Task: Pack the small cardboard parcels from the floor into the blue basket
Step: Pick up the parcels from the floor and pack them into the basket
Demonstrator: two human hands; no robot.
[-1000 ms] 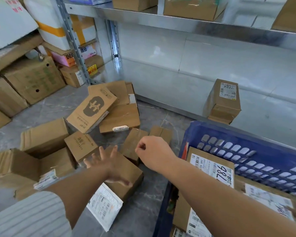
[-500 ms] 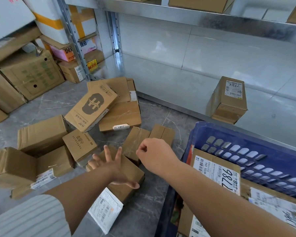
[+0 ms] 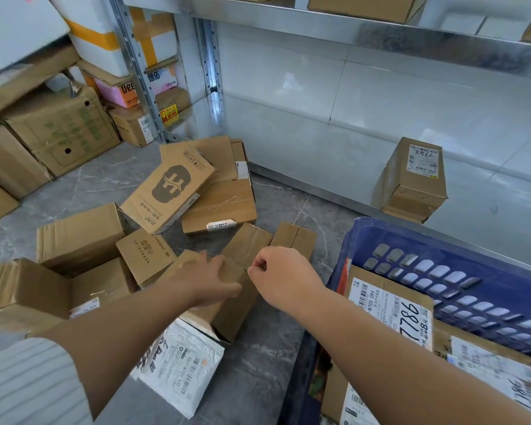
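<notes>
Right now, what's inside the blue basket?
In the blue basket: a cardboard parcel labelled 7786 and a second labelled parcel to its right. The right forearm covers part of them; the basket floor and anything underneath is hidden.

left hand (image 3: 207, 279) dropped from a splayed hover onto the nearest parcel (image 3: 233, 314), fingers drawn together across its top

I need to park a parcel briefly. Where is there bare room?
Bare floor lies between the blue basket and the parcel under the left hand; the low shelf is bare around its lone box. Left of that hand parcels crowd.
</notes>
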